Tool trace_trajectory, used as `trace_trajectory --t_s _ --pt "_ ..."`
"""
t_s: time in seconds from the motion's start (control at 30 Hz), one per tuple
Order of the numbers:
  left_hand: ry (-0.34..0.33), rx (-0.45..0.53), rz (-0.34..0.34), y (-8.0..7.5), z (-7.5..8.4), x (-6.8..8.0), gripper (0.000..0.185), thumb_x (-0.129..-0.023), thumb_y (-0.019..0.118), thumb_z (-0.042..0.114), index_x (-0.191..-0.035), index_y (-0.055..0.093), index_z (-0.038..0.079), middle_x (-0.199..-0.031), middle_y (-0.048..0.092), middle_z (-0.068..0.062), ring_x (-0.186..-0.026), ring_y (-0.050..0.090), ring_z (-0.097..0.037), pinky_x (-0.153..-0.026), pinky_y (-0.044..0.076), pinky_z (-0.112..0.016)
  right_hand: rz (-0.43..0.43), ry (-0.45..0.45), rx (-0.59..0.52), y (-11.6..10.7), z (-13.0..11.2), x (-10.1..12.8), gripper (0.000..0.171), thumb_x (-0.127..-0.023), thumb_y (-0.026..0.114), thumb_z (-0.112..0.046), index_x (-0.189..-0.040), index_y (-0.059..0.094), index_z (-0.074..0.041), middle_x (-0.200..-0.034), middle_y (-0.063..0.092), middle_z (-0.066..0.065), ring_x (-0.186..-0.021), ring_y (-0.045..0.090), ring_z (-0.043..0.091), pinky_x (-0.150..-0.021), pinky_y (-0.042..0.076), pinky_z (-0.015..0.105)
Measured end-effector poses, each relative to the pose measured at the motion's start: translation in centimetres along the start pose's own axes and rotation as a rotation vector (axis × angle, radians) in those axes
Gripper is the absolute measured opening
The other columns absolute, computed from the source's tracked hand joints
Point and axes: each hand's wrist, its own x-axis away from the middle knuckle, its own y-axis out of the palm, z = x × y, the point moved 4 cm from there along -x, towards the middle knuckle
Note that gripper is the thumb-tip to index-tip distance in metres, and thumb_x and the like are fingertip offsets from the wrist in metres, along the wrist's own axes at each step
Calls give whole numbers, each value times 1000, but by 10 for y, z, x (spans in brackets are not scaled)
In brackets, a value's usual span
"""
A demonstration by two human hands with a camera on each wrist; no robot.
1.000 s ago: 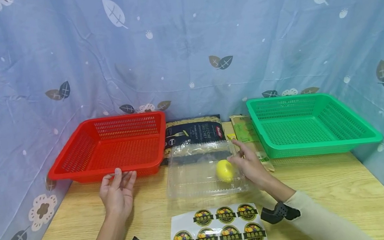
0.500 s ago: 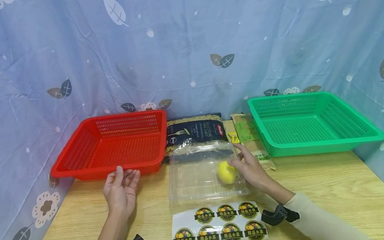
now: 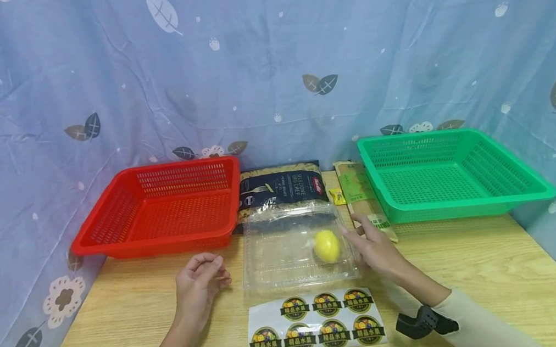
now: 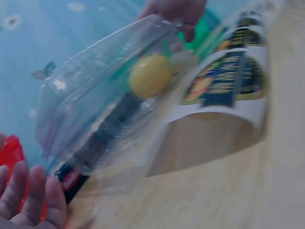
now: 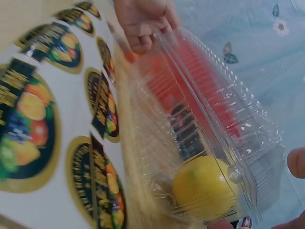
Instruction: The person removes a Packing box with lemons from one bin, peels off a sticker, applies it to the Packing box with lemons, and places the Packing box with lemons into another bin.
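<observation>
The red basket (image 3: 162, 208) sits beyond the left hand (image 3: 200, 282) and somewhat to its left, well apart from it; the left hand hovers over the tabletop (image 3: 122, 319) with fingers loosely curled and holding nothing, just left of the clamshell (image 3: 294, 243); the clear clamshell lies between the two hands, lid down over a lemon (image 3: 326, 246) that rests in its right half, nearer the right hand; behind the clamshell a dark pasta bag (image 3: 279, 187) lies flat, its near edge under the clamshell's far rim; nearer the person than both hands, a sticker sheet (image 3: 315, 320) with seven round labels lies on the tabletop, its far edge just beside the clamshell's near edge; the right hand (image 3: 376, 245) rests at the clamshell's right edge, fingers fairly straight and spread, fingertips at the plastic wall, gripping nothing; a tan packet (image 3: 361, 194) lies just beyond its fingertips; the green basket (image 3: 449, 178) stands beyond and right of the right hand.
</observation>
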Motion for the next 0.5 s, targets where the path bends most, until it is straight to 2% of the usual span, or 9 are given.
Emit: trace_trajectory --t_s 0.1,0.27,0.4,0.5 --pt "-18 -88 -63 8 -2 4 25 -94 69 5 -112 55 -5 -88 67 -9 -76 68 -21 -72 62 -36 3 -9 -16 -3 0 6 66 -106 51 -41 -156 28 -6 -117 56 20 -57 57 26 -50 55 44" --pt "-31 -208 -102 13 -5 5 36 -94 67 3 -123 50 -11 -95 64 -16 -80 67 -24 -74 62 -38 9 -58 -29 -5 0 14 61 -105 54 -35 -153 33 -3 -113 55 20 -58 57 28 -49 56 45" --pt "-24 -291 -116 13 -6 6 31 -94 65 2 -120 52 -10 -97 64 -21 -81 67 -27 -74 62 -40 41 -114 -9 -4 -1 22 56 -105 56 -33 -149 38 -3 -112 54 18 -69 60 29 -47 55 44" --pt "-7 -361 -119 11 -3 10 22 -93 64 2 -111 54 -8 -92 63 -21 -79 67 -26 -73 62 -40 112 -148 23 -6 -3 31 49 -104 58 -31 -144 44 -6 -109 56 15 -77 63 27 -51 55 38"
